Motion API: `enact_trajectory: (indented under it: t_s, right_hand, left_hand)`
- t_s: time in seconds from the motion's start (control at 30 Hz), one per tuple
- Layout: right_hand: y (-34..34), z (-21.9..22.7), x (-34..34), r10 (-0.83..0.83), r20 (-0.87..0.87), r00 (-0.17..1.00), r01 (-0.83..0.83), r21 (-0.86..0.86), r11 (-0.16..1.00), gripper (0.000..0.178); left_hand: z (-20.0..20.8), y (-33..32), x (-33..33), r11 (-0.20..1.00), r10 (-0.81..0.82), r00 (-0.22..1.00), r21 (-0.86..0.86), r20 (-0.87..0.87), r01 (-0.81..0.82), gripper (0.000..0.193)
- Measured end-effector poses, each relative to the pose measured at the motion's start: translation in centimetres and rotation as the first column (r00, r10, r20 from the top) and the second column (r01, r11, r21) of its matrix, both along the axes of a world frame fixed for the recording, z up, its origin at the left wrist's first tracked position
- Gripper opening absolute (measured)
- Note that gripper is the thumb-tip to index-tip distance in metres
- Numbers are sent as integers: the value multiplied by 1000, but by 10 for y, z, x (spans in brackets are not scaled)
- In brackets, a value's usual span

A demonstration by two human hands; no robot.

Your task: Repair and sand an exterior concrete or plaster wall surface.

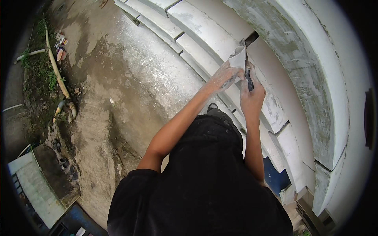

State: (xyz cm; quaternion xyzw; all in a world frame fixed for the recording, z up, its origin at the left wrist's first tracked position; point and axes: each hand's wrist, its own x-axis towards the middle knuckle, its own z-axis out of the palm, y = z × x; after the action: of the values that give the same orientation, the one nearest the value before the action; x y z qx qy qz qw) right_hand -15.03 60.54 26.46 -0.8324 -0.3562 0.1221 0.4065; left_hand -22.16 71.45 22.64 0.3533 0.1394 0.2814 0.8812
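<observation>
My left hand [225, 78], coated in pale dust, grips a curled greyish-white sheet [238, 59] that looks like sandpaper. My right hand [254, 93] is closed around a black-handled tool [249, 80]. Its thin, dark blade-like end lies along the right edge of the sheet; whether it is a knife or a scraper I cannot tell. The two hands are close together, with fingertips almost meeting at the sheet. Beneath them runs a white, dust-covered plastered slab [204, 27], one of several long pale pieces.
A large grey-white curved slab [303, 59] rises on the right. White powder [145, 59] covers part of the concrete ground to the left. Farther left lie pipes [55, 65], weeds and litter. A blue object [275, 175] sits below the slabs near my right elbow.
</observation>
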Motion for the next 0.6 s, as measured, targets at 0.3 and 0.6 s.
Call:
enact_trajectory:
  t_s: [0.3,0.6]
  right_hand:
    - [-7,-1,48,203,60,977,-210,140,968,35]
    - [-17,3,17,143,-41,989,-138,106,985,44]
  left_hand:
    - [24,-3,-17,821,112,915,555,-387,134,42]
    - [5,-7,-8,998,45,993,38,-106,-42,58]
